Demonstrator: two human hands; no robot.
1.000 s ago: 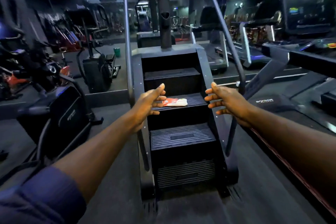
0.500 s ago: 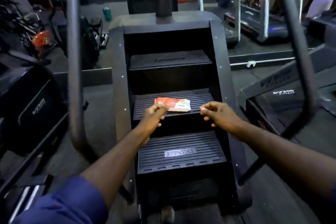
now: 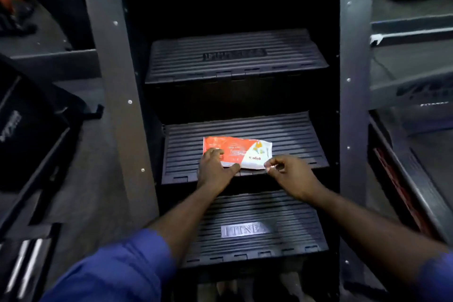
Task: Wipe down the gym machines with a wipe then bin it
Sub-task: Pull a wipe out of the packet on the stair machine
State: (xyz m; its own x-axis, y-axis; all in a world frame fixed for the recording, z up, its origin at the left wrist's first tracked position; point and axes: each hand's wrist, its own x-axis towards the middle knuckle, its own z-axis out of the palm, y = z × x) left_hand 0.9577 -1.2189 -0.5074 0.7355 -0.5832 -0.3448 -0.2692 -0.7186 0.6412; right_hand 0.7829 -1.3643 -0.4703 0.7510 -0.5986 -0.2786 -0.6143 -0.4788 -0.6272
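Note:
A red and white wipes pack (image 3: 246, 151) lies flat on the middle ribbed step (image 3: 296, 133) of a black stair-climber machine. My left hand (image 3: 214, 170) grips the pack's near left part, fingers on top and thumb along its front edge. My right hand (image 3: 291, 176) pinches the pack's near right corner between thumb and fingertips. No loose wipe is in view.
Another step (image 3: 235, 56) sits above and a lower one (image 3: 245, 250) with a silver nameplate lies under my forearms. Tall grey side panels (image 3: 115, 76) flank the steps. Other dark gym machines (image 3: 29, 125) stand to the left and right.
I have come close to the machine and bent over the steps. Both hands went from reaching with spread fingers to taking hold of the pack's near edge.

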